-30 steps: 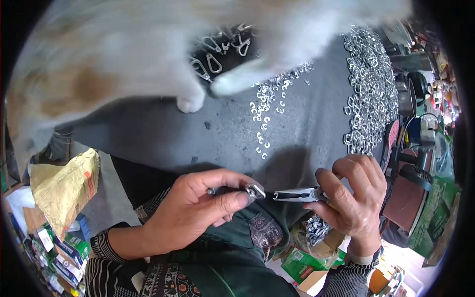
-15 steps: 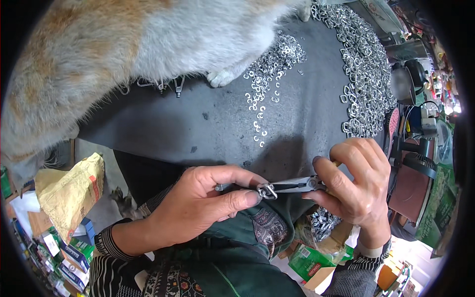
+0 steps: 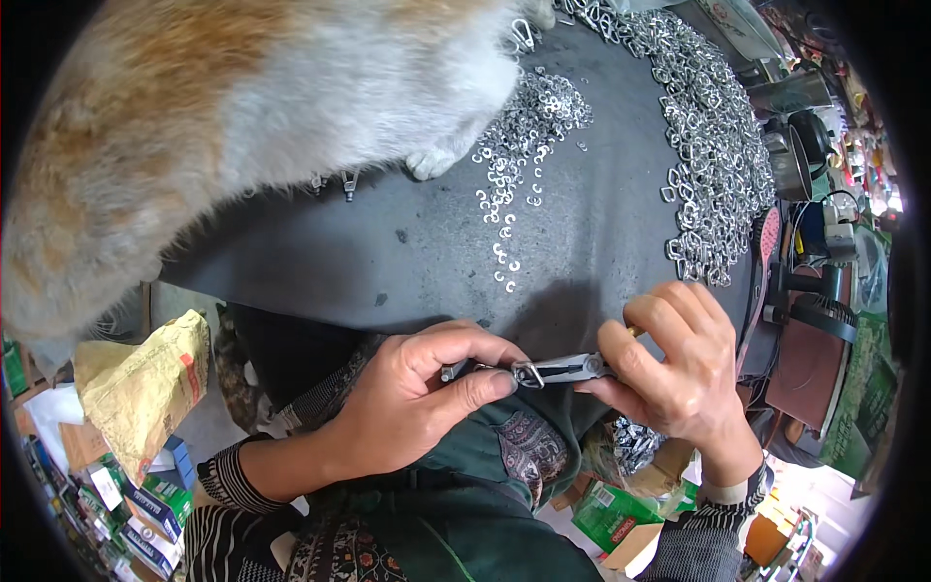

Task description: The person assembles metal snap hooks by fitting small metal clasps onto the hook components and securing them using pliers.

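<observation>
Right now the step in hand looks like closing a small metal link (image 3: 529, 372) with pliers (image 3: 572, 368). The right hand (image 3: 669, 373) is wrapped tight around the plier handles, and the nose points toward the left hand (image 3: 427, 407). The link sits at the plier tip, pinched from the other side between the left thumb and forefinger; both hands are closed firmly on their things. The grip hangs just off the near edge of the dark table (image 3: 388, 262), above the lap.

Beyond the grip, on the table, a trail of loose links (image 3: 504, 194) runs away from it, and a big heap of chain (image 3: 708, 155) lies beyond and to the right of the right hand. A cat (image 3: 242, 116) stands on the table, well beyond the left hand, one paw (image 3: 432, 165) just beside the loose links.

My judgement: the next move calls for a steady squeeze of the handles while the left fingers keep the link square in the nose, so it does not twist or slip out.

Compared with half a second ago, the hands hold the same pinch, while the cat fills more of the view and its paw sits closer to the loose links.
</observation>
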Available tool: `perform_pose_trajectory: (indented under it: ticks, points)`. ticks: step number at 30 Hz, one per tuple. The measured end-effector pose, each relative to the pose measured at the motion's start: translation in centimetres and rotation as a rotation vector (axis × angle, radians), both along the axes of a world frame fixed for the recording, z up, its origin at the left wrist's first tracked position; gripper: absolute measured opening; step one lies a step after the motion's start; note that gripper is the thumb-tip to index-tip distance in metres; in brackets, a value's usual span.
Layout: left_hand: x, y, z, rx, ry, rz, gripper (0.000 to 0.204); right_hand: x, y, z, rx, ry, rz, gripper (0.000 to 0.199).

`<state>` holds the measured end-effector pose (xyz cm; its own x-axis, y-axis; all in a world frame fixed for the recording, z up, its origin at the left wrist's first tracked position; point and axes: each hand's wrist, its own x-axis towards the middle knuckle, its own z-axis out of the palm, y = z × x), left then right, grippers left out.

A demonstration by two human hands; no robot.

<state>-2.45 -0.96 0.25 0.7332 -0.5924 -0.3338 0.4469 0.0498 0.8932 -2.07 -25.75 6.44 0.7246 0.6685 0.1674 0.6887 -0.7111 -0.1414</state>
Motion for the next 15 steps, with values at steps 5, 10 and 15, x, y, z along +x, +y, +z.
perform_pose_trajectory:
  ticks: [5,10,15]
  points:
    - [-0.3,-0.1,1.1,0.124,-0.021,-0.081,0.014,-1.4,-0.4,0.8,-0.014,0.134,-0.041,0.032]
    - [-3.3,1.7,-2.0,0.056,0.445,-0.057,0.022,-0.4,-2.1,-0.4,0.045,0.281,-0.084,0.038]
    - [-4.8,4.0,-11.6,0.103,0.563,0.249,0.023,4.5,-7.8,-4.9,0.03,-0.158,-0.678,0.021]
